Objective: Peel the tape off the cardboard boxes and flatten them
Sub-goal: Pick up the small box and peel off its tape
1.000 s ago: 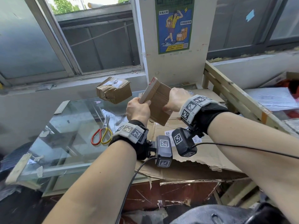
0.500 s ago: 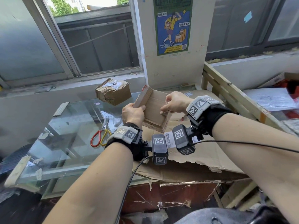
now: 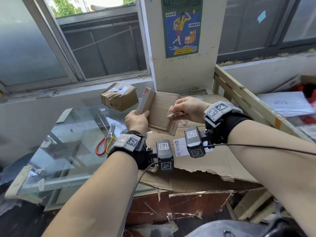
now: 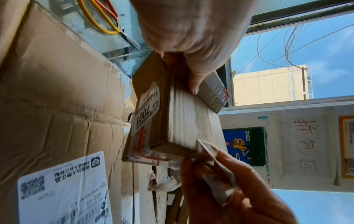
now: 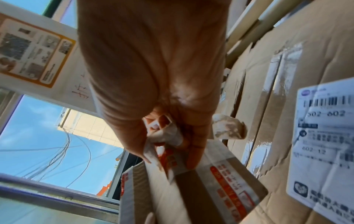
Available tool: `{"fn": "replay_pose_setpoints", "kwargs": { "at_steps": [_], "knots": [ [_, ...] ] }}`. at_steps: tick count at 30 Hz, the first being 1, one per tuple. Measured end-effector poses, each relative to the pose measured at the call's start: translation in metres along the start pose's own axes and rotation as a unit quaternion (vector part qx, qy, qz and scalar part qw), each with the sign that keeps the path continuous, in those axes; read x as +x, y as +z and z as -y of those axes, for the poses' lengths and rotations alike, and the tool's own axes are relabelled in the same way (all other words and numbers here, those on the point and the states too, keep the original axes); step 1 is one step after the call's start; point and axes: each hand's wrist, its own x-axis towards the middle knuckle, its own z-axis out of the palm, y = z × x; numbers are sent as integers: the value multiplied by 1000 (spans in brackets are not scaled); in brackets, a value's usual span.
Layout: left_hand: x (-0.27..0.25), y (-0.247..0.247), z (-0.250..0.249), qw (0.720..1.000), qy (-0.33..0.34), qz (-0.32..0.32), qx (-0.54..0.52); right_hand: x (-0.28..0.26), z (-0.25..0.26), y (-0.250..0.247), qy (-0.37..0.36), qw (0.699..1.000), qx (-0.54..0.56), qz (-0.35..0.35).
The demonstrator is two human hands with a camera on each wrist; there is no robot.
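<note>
Head view has my two hands raised over the flattened cardboard sheet [image 3: 196,168], holding a small cardboard box [image 3: 159,112] in the air between them. My left hand [image 3: 136,121] has thumb and fingers clamped on the box's left flap edge; my right hand [image 3: 187,107] pinches a crumpled strip of peeled tape [image 3: 171,114] at the box's right side.

I judge the box light and thin-walled: it will flex and crease easily, so I'd grip along a folded edge, as the left hand does, not across the open panel. The tape looks sticky and bunched, likely to tear, so I'd take it close to where it leaves the cardboard.

The left wrist view shows what the head camera misses: a printed label [image 4: 147,109] on the box's underside and red-printed tape [image 4: 145,156] round its lower corner, not yet off. The right wrist view shows the tape wadded between thumb and fingers [image 5: 164,133].

Only the head view shows a second taped box [image 3: 119,96] and scissors [image 3: 106,144] on the glass top [image 3: 68,151].
</note>
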Motion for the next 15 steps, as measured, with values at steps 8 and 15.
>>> {"fn": "replay_pose_setpoints", "kwargs": {
  "at_steps": [8, 15],
  "knots": [
    [-2, -1, -2, 998, -48, 9, -43, 2, -4, 2, -43, 997, 58, -18],
    [-4, -1, -4, 991, -102, 22, -88, -1, -8, 2, -61, 989, 131, -14]
  ]
}}
